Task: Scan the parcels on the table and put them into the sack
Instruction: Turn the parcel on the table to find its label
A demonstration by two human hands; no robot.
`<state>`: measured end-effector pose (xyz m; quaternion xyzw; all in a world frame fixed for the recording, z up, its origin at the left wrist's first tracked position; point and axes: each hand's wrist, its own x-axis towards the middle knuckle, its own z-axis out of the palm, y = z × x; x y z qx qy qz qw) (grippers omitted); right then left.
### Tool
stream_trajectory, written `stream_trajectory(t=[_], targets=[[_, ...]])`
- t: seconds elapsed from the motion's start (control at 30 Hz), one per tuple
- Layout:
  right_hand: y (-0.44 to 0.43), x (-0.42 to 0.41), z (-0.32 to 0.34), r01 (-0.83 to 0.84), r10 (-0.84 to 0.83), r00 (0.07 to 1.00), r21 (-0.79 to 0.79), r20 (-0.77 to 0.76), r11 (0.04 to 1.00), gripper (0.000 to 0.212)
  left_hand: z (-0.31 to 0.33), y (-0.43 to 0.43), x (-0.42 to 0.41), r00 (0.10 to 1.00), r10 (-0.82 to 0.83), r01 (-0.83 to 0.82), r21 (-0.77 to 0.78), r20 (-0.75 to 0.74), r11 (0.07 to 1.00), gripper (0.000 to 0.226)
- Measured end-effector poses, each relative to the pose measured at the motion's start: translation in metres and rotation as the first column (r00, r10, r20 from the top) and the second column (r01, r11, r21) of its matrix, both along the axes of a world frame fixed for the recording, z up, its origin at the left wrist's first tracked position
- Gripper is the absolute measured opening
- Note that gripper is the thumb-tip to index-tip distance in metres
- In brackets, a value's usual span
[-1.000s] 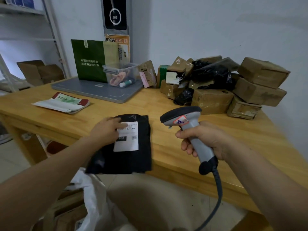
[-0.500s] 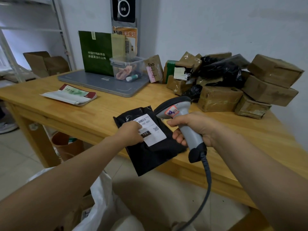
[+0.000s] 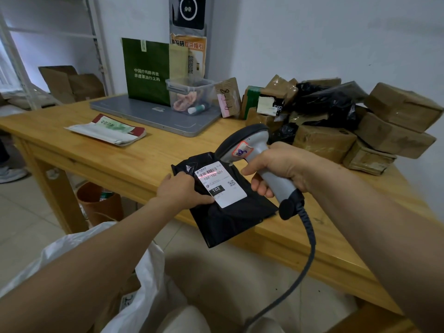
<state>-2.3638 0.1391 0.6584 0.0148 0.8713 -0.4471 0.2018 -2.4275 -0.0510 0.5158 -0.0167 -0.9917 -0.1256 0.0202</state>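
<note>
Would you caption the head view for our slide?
Right hand aims scanner at black parcel held by left hand.

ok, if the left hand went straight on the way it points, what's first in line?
The white label on the black parcel that the left hand grips; its thumb is at the label's edge. Past that, probably the right hand on the scanner; depth unclear.

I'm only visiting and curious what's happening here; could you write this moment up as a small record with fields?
Activity: scanning under way
Left hand: holds black parcel at its left edge, thumb by the label
Right hand: grips scanner, pointed down at the label
Scan light: red line across the barcode
Parcel position: on the table's near edge, partly overhanging
Waiting: pile of brown and black parcels, far right of table
Sack: white, low beneath the left arm
</note>
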Motion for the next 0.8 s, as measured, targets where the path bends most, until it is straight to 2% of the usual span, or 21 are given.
stream_trajectory(t=[0.13,0.5,0.8], targets=[[-0.0046,0.0011,0.0037,-0.011,0.012,1.0,0.039,-0.021,0.999,0.014,-0.0014,-0.0004,-0.0007,1.0,0.009,-0.01,-0.005,-0.015,1.0,0.067],[-0.0092,0.0003,0.0073,-0.015,0.019,0.999,0.082,-0.049,0.997,0.015,0.0017,0.0003,0.0003,1.0,-0.003,0.003,-0.033,0.001,0.999,0.056],[-0.0078,-0.0029,0.0035,-0.014,0.016,0.999,0.066,-0.039,0.998,0.015,0.0032,0.0004,0.0001,1.0,0.014,-0.013,-0.032,0.006,0.999,0.061]])
